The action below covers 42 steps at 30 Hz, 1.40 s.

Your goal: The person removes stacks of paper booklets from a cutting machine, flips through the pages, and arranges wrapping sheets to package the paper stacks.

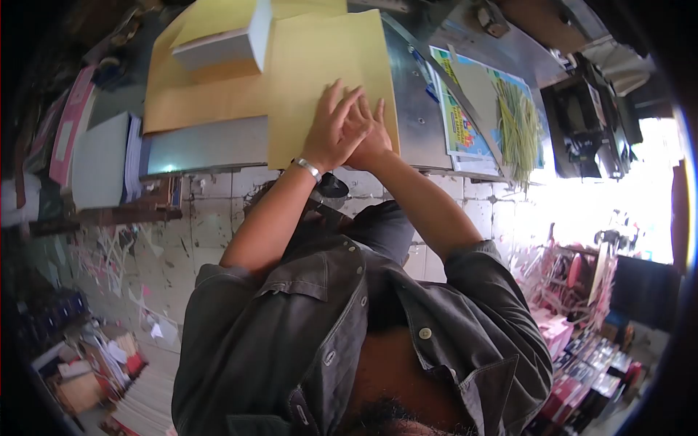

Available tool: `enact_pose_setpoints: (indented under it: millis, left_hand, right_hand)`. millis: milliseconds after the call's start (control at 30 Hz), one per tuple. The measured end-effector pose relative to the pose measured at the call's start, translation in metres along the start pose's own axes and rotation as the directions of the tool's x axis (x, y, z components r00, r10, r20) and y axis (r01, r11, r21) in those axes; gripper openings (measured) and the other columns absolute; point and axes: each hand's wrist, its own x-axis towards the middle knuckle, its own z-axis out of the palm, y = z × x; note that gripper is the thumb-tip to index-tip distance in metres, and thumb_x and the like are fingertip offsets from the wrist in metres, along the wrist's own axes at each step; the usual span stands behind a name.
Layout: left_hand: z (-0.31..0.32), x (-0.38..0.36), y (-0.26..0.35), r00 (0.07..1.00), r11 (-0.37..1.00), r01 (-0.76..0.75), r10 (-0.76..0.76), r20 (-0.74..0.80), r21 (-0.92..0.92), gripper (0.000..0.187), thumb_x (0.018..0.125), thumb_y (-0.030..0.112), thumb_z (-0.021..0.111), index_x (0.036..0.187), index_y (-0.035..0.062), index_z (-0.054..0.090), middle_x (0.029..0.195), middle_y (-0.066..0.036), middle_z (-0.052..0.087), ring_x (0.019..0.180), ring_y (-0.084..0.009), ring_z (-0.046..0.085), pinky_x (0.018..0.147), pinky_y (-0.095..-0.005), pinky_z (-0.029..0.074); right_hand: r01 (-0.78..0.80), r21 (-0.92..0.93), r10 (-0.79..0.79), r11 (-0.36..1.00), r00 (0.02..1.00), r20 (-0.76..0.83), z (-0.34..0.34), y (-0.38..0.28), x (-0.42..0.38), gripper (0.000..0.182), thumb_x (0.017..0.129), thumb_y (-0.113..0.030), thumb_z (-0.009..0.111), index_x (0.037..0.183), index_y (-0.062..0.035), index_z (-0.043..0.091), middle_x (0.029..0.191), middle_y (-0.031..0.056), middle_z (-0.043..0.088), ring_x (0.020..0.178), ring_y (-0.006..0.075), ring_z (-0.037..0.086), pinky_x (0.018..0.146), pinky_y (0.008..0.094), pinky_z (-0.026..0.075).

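Observation:
A yellow sheet of paper or card lies on the metal worktable, its near edge reaching the front of the table. My left hand, with a silver band at the wrist, rests near the sheet's lower right part, fingers spread. Beside and partly beneath it, my right hand is flat on the same sheet with its fingers extended; the two hands overlap. To the left, a thick white block of paper with a yellow top sits on a larger tan sheet.
Right of the sheet are a long metal strip, a colourful printed sheet and a pile of thin yellow-green strips. A white paper stack stands at left. A black case-like object is at far right. Scraps litter the tiled floor.

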Motion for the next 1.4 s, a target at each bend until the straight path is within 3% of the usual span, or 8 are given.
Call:
enact_pose_setpoints:
  millis: [33, 67, 167, 300, 533, 1033, 1300, 1400]
  left_hand:
    - [0.007, -0.005, -0.011, 0.999, 0.998, 0.030, -0.031, 0.020, 0.056, 0.070, 0.097, 0.045, 0.069, 0.155, 0.0134, 0.047, 0.166, -0.025, 0.029, 0.154, -0.0504, 0.021, 0.124, -0.0574, 0.025]
    - [0.006, 0.000, -0.014, 0.991, 0.981, 0.136, -0.135, 0.013, -0.140, 0.073, 0.099, 0.055, 0.063, 0.158, 0.0174, 0.044, 0.168, -0.025, 0.024, 0.156, -0.0535, 0.012, 0.125, -0.0608, 0.019]
    - [0.000, -0.002, -0.018, 0.985, 0.993, 0.111, -0.114, 0.130, 0.027, 0.074, 0.099, 0.059, 0.060, 0.159, 0.0186, 0.043, 0.167, -0.026, 0.027, 0.155, -0.0554, 0.013, 0.124, -0.0621, 0.018]
    - [0.000, 0.001, -0.003, 0.955, 0.960, 0.054, -0.130, 0.266, 0.274, 0.078, 0.097, 0.063, 0.059, 0.161, 0.0224, 0.040, 0.168, -0.026, 0.026, 0.153, -0.0582, 0.013, 0.122, -0.0695, 0.013]
    - [0.002, 0.004, 0.017, 0.871, 0.851, -0.083, -0.192, 0.453, 0.519, 0.108, 0.071, 0.090, 0.062, 0.160, 0.0309, 0.043, 0.169, -0.021, 0.028, 0.157, -0.0445, 0.018, 0.121, -0.0722, 0.003]
    - [0.000, 0.007, 0.018, 0.867, 0.878, -0.070, -0.182, 0.463, 0.474, 0.103, 0.074, 0.085, 0.066, 0.159, 0.0294, 0.044, 0.168, -0.022, 0.030, 0.153, -0.0511, 0.024, 0.116, -0.0782, 0.010]
    - [0.003, 0.008, 0.022, 0.833, 0.840, -0.119, -0.205, 0.514, 0.529, 0.104, 0.075, 0.085, 0.064, 0.161, 0.0292, 0.041, 0.170, -0.021, 0.025, 0.156, -0.0488, 0.019, 0.119, -0.0750, 0.006]
    - [0.001, 0.007, 0.020, 0.826, 0.816, -0.121, -0.232, 0.513, 0.565, 0.104, 0.076, 0.084, 0.064, 0.161, 0.0290, 0.040, 0.171, -0.020, 0.024, 0.157, -0.0475, 0.018, 0.120, -0.0743, 0.005]
  right_hand:
    - [0.004, -0.005, -0.004, 1.000, 1.000, 0.009, 0.003, 0.001, 0.002, 0.093, 0.091, -0.069, 0.058, 0.166, -0.0229, 0.026, 0.171, 0.0227, 0.018, 0.159, 0.0469, 0.008, 0.124, 0.0703, 0.006]
    - [-0.003, 0.051, 0.001, 0.999, 0.999, 0.036, -0.004, -0.002, 0.000, 0.089, 0.093, -0.062, 0.060, 0.165, -0.0213, 0.028, 0.171, 0.0200, 0.019, 0.160, 0.0429, 0.010, 0.124, 0.0708, 0.006]
    - [0.208, 0.169, -0.208, 0.963, 0.978, -0.020, -0.003, 0.017, -0.005, 0.079, 0.097, -0.053, 0.059, 0.163, -0.0195, 0.032, 0.172, 0.0160, 0.021, 0.160, 0.0377, 0.012, 0.123, 0.0719, 0.005]
    - [-0.050, 0.042, 0.054, 0.998, 0.993, -0.105, 0.005, 0.065, -0.041, 0.062, 0.104, -0.035, 0.053, 0.160, -0.0134, 0.037, 0.166, 0.0050, 0.036, 0.159, 0.0357, 0.018, 0.120, 0.0759, 0.008]
    - [-0.076, -0.084, 0.070, 0.994, 0.995, -0.074, -0.006, 0.102, -0.016, 0.060, 0.105, -0.030, 0.048, 0.161, -0.0129, 0.035, 0.166, 0.0011, 0.038, 0.158, 0.0355, 0.021, 0.119, 0.0784, 0.007]
    - [-0.121, -0.151, 0.111, 0.981, 0.991, -0.078, 0.002, 0.202, 0.211, 0.061, 0.106, -0.029, 0.044, 0.163, -0.0134, 0.030, 0.169, -0.0006, 0.032, 0.159, 0.0342, 0.020, 0.121, 0.0770, 0.007]
    - [0.066, -0.232, -0.041, 0.971, 0.993, 0.112, -0.024, 0.163, 0.140, 0.069, 0.101, -0.034, 0.057, 0.162, -0.0112, 0.034, 0.171, 0.0059, 0.027, 0.160, 0.0392, 0.014, 0.117, 0.0813, 0.008]
    - [0.033, -0.070, -0.039, 0.997, 0.995, -0.088, 0.012, 0.133, 0.060, 0.073, 0.103, -0.039, 0.054, 0.164, -0.0100, 0.027, 0.172, 0.0067, 0.025, 0.160, 0.0391, 0.014, 0.119, 0.0785, 0.008]
